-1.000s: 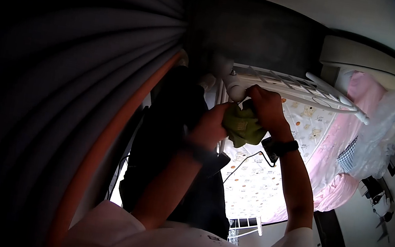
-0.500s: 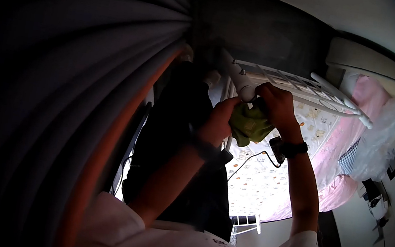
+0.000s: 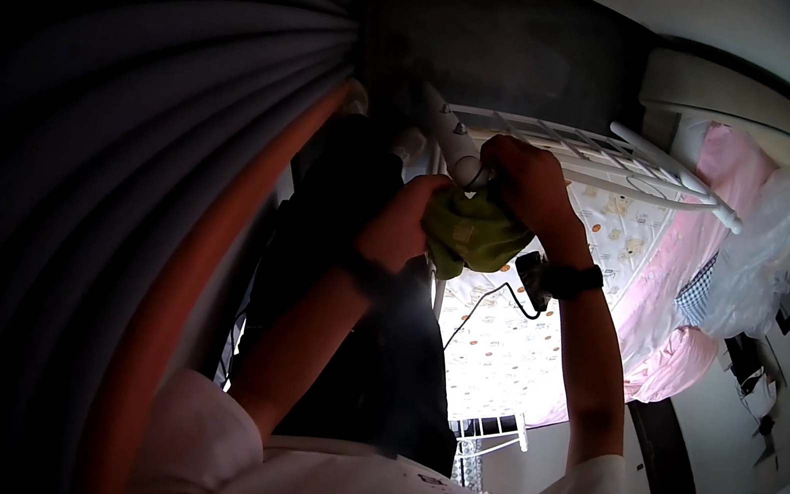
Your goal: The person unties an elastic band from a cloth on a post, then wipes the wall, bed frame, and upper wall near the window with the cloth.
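A bunched green cloth (image 3: 478, 233) hangs between my hands, beside the rounded end of a white post (image 3: 465, 164). My left hand (image 3: 402, 223) is closed on the cloth's left edge. At the upper right of the cloth, my right hand (image 3: 530, 187) pinches it with bent fingers, close to the post's end. Each wrist wears a dark band, and a small black device (image 3: 533, 279) with a cable is at the right wrist. Some fingertips are hidden in shadow and behind the cloth.
Below the hands lies a patterned white mattress (image 3: 501, 353) with a white metal rail (image 3: 620, 157) along its far side. Pink bedding (image 3: 665, 371) and clear plastic (image 3: 766, 264) are at the right. A dark pleated curtain (image 3: 171, 115) with an orange edge fills the left.
The cloth now looks more spread and rounded between my hands. The view has shifted slightly, and both hands with the cloth appear a little further left and up. Both hands keep hold.
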The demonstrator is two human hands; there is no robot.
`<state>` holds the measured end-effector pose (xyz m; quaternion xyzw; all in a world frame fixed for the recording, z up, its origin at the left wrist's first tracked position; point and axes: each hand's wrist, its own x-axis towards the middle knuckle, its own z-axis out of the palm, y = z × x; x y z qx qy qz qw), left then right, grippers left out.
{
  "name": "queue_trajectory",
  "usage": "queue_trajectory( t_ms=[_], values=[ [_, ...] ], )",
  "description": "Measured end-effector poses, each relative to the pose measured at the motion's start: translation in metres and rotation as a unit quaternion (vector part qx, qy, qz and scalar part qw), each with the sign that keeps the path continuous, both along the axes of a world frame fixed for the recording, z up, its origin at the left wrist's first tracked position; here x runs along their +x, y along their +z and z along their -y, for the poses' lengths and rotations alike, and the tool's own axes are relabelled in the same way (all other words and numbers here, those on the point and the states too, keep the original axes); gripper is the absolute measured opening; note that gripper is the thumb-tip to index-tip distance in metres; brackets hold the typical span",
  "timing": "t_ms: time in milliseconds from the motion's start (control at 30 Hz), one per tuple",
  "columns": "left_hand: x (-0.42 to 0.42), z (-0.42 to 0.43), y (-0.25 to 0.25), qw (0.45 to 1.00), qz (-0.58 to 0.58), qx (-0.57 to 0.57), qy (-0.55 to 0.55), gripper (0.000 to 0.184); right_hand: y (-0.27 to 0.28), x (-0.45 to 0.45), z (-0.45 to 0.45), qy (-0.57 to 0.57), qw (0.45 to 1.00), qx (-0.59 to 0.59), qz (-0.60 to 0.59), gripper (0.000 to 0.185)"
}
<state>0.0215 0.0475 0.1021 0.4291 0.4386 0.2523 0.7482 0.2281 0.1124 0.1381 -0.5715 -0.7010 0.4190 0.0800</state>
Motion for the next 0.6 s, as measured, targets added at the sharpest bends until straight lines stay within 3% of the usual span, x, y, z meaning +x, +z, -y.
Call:
queue_trajectory(
  t_ms=[133, 200, 300, 433, 500, 600],
  values=[
    [0.005, -0.011, 0.01, 0.996, 0.02, -0.091, -0.008, 0.043, -0.009, -0.003, -0.001, -0.052, 0.998, -0.034, -0.023, 0.025],
    [0.008, -0.012, -0.001, 0.938, 0.184, -0.291, 0.039, 0.025, -0.012, -0.004, 0.001, -0.069, 0.996, -0.032, -0.035, 0.024],
    [0.012, -0.006, -0.009, 0.953, 0.11, -0.281, 0.028, 0.031, -0.018, -0.005, 0.004, -0.071, 0.997, -0.022, -0.022, 0.023],
    [0.008, -0.01, 0.007, 0.967, 0.106, -0.23, 0.022, 0.028, -0.015, -0.005, 0.01, -0.069, 0.997, -0.007, -0.021, 0.02],
    [0.003, -0.025, 0.038, 0.991, -0.114, 0.011, -0.072, 0.028, -0.013, 0.0, 0.009, -0.07, 0.997, 0.005, -0.037, 0.019],
    [0.0, -0.015, 0.01, 0.997, -0.016, -0.005, -0.074, 0.034, -0.021, -0.002, 0.008, -0.034, 0.999, 0.017, 0.004, 0.017]
  ],
)
